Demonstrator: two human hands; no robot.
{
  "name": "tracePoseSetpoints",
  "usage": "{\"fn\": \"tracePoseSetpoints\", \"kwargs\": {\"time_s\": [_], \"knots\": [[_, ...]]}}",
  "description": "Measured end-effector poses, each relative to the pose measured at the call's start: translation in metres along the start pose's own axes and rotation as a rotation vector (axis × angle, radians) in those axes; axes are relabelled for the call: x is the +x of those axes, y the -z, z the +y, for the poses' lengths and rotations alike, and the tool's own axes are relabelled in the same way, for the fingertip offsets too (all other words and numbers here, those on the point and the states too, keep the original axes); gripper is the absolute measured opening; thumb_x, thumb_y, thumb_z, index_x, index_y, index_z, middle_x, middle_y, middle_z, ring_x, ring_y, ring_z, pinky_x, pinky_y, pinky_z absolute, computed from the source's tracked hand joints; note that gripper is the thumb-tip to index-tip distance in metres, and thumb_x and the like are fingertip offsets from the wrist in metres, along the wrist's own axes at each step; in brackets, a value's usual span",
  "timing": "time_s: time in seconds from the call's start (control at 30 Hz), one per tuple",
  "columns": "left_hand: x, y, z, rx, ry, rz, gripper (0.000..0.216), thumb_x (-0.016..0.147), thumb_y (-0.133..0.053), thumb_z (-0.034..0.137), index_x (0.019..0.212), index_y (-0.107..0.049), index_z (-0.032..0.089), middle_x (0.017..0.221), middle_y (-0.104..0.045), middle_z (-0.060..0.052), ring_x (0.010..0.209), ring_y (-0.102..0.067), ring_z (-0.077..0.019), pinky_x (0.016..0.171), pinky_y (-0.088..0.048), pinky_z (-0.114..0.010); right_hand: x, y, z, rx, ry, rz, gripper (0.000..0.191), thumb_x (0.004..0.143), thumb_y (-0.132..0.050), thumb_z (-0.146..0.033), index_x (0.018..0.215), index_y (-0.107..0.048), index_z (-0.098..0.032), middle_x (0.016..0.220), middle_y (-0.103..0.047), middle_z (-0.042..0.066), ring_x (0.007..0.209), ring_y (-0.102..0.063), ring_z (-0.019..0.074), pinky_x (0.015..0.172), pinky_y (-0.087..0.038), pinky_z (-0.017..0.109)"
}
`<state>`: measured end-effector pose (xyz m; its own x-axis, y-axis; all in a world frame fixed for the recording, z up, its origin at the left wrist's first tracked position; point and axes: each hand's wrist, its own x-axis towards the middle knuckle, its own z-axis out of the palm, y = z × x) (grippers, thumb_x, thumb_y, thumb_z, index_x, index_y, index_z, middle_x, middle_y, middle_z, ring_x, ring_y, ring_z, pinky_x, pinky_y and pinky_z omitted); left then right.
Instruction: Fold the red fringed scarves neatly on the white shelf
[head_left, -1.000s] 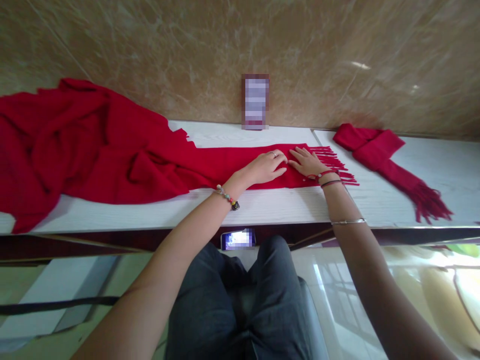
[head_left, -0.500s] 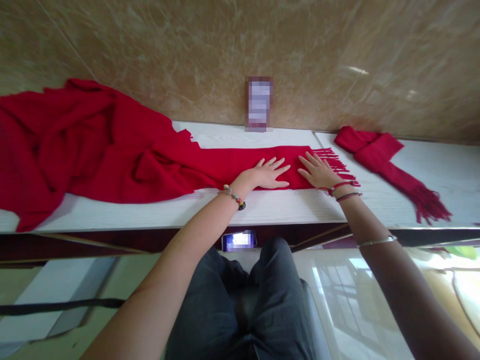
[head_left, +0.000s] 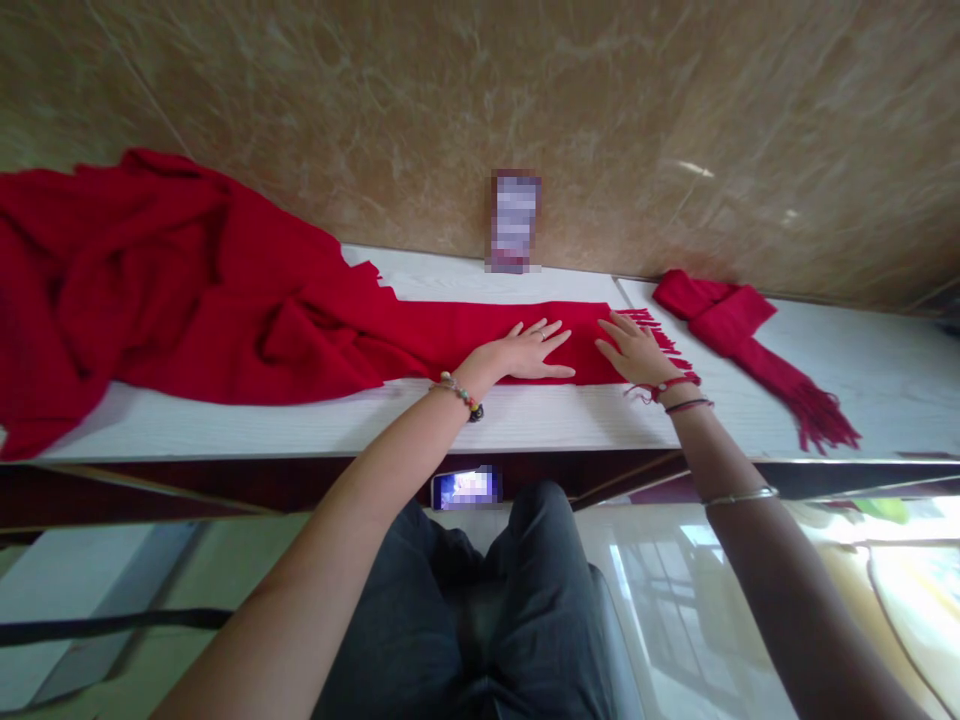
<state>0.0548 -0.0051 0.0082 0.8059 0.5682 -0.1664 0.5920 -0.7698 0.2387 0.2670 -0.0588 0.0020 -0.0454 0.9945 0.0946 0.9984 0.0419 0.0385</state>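
Observation:
A long red scarf (head_left: 427, 328) stretches along the white bench top, its right part flat in a narrow folded strip ending in fringe. Its left part lies in a loose, rumpled heap. My left hand (head_left: 531, 352) rests flat on the strip, fingers spread, a ring on one finger. Close to the fringe, my right hand (head_left: 631, 350) lies palm down with its fingers apart. To the right of that hand sits a second, smaller red scarf (head_left: 731, 320), folded over itself, its fringe toward the front edge.
A narrow white bench top (head_left: 352, 425) runs along a brown marbled wall (head_left: 337, 110). A blurred-out upright card or phone (head_left: 514, 222) leans on the wall. Below the front edge, a lit phone (head_left: 465, 489) lies above my knees. A grey-white box (head_left: 67, 590) stands at lower left.
The view has shifted slightly, so the right-hand things sit further left. Both hands stay spread on the scarf in nearly the same places.

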Motion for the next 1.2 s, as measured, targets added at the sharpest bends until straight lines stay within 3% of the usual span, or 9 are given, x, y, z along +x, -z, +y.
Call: {"fn": "tracePoseSetpoints", "kwargs": {"time_s": [0.1,0.17,0.3,0.5,0.73,0.87,0.97,1.2], "knots": [[0.0,0.001,-0.003,0.045,0.104,0.185,0.08,0.089,-0.031,0.061,0.15,-0.015,0.013,0.158,-0.008,-0.009,0.145,-0.004,-0.0233,0.116,-0.008,-0.047,0.019,0.009,-0.013,-0.019,-0.038,0.019,0.055,0.095,-0.028,-0.039,0.142,-0.038,-0.014,0.153,-0.029,0.013,0.14,-0.025,0.0306,0.109,-0.03,0.054],[-0.001,0.002,-0.006,0.064,0.238,0.242,0.078,0.09,-0.031,0.058,0.149,-0.018,0.01,0.157,-0.01,-0.013,0.145,-0.005,-0.0271,0.116,-0.008,-0.05,0.032,0.009,-0.024,-0.011,-0.058,0.007,0.056,0.095,-0.027,-0.04,0.144,-0.035,-0.014,0.153,-0.028,0.013,0.14,-0.025,0.0314,0.109,-0.03,0.054],[0.001,-0.001,-0.014,-0.007,0.433,0.109,0.08,0.088,-0.028,0.063,0.15,-0.017,0.015,0.158,-0.004,-0.012,0.144,0.0,-0.0347,0.112,-0.008,-0.059,0.048,-0.008,-0.038,0.05,-0.061,0.001,0.056,0.094,-0.027,-0.042,0.145,-0.034,-0.02,0.153,-0.029,0.011,0.139,-0.028,0.0318,0.106,-0.031,0.058],[0.001,-0.003,-0.017,-0.045,0.432,0.049,0.081,0.087,-0.023,0.065,0.151,-0.014,0.016,0.158,-0.001,-0.011,0.143,0.005,-0.0365,0.111,-0.005,-0.062,0.045,-0.026,-0.04,0.123,-0.056,0.004,0.052,0.094,-0.028,-0.041,0.142,-0.04,-0.024,0.151,-0.034,0.008,0.139,-0.03,0.0286,0.108,-0.027,0.059],[-0.001,0.001,-0.012,-0.056,0.452,0.061,0.08,0.088,-0.026,0.064,0.151,-0.015,0.016,0.158,0.0,-0.01,0.144,0.003,-0.0348,0.112,-0.004,-0.061,0.043,-0.016,-0.045,0.106,-0.023,0.206,0.055,0.094,-0.028,-0.037,0.144,-0.037,-0.015,0.153,-0.028,0.013,0.142,-0.023,0.0271,0.111,-0.025,0.053],[0.0,-0.003,-0.015,-0.066,0.482,0.151,0.078,0.088,-0.021,0.067,0.151,-0.015,0.022,0.158,0.002,-0.007,0.143,0.004,-0.0363,0.11,-0.006,-0.064,0.046,-0.019,-0.048,0.115,0.042,0.047,0.054,0.093,-0.031,-0.04,0.144,-0.036,-0.022,0.153,-0.03,0.009,0.14,-0.026,0.0291,0.109,-0.026,0.059],[0.001,-0.003,-0.018,-0.086,0.543,0.125,0.077,0.087,-0.02,0.068,0.151,-0.015,0.026,0.158,0.0,-0.007,0.143,0.003,-0.0385,0.109,-0.006,-0.066,0.047,-0.022,-0.047,0.145,0.055,-0.027,0.053,0.094,-0.03,-0.04,0.143,-0.038,-0.024,0.152,-0.032,0.007,0.14,-0.028,0.0285,0.109,-0.025,0.059],[0.002,-0.001,-0.016,-0.087,0.559,0.087,0.075,0.087,-0.021,0.066,0.151,-0.015,0.026,0.158,0.0,-0.007,0.143,0.004,-0.0394,0.108,-0.004,-0.067,0.054,-0.021,-0.046,0.172,0.058,0.127,0.055,0.094,-0.027,-0.038,0.146,-0.033,-0.022,0.154,-0.027,0.009,0.141,-0.023,0.032,0.106,-0.024,0.064]]}}
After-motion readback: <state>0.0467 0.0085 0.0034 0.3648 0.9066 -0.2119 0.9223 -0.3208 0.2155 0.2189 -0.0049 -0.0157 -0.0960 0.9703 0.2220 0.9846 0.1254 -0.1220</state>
